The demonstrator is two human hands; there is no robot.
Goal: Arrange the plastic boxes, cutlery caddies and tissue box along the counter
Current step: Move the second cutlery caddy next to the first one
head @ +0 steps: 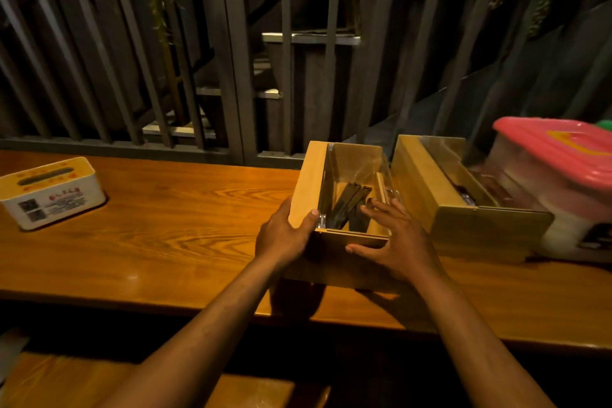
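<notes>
A wooden cutlery caddy (309, 180) with a clear lid and dark cutlery inside stands mid-counter. My left hand (284, 235) grips its near left corner, thumb on top. My right hand (394, 238) rests on its near right side, fingers spread over the lid, thumb along the front edge. A second wooden caddy (427, 189) sits just to its right. Beyond that stands a clear plastic box with a pink lid (559, 149). A white tissue box (49, 190) with a yellow top sits at the far left of the wooden counter (172, 228).
A dark metal railing (231, 76) runs right behind the counter's far edge, with stairs beyond it. A wooden bench (66, 384) lies below the counter's near edge. Bare counter stretches between the tissue box and the held caddy.
</notes>
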